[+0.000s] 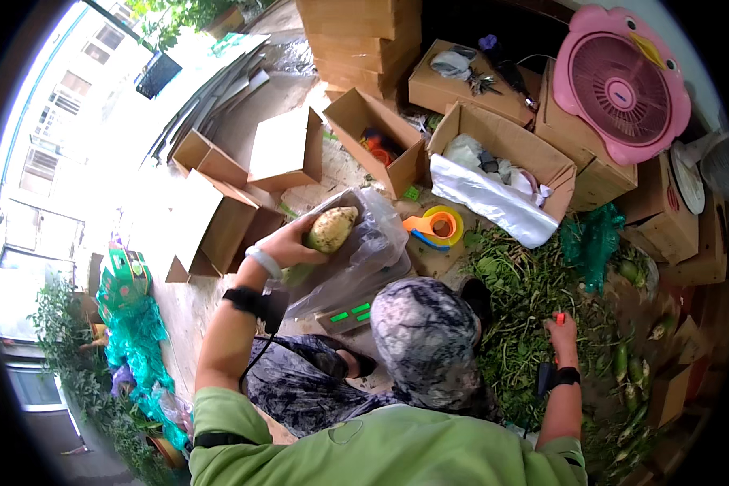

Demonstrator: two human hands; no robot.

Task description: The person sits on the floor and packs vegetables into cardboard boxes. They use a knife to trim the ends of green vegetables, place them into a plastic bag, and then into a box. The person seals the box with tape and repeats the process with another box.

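My left hand (pixel 291 243) grips a pale root vegetable, apparently a radish (pixel 334 229), marked with brown soil. It is held over a clear plastic bag (pixel 370 225) that lies spread on a digital scale (pixel 342 320) with lit green displays. Another pale green vegetable (pixel 297 273) shows partly beneath my wrist. Off to the right, my right hand (pixel 562 337) is closed around a small red-orange object (pixel 561 318), perhaps a tool handle; the rest of it is hidden. Below that hand spreads a heap of cut green leaves and stems (pixel 510 291).
An orange tape dispenser (pixel 428 226) with yellow tape lies right of the bag. Open cardboard boxes (pixel 395 173) stand ahead, one holding plastic film (pixel 492 197). A pink fan (pixel 619 91) sits on boxes at upper right. More radishes (pixel 632 370) lie at right; green netting (pixel 133 334) at left.
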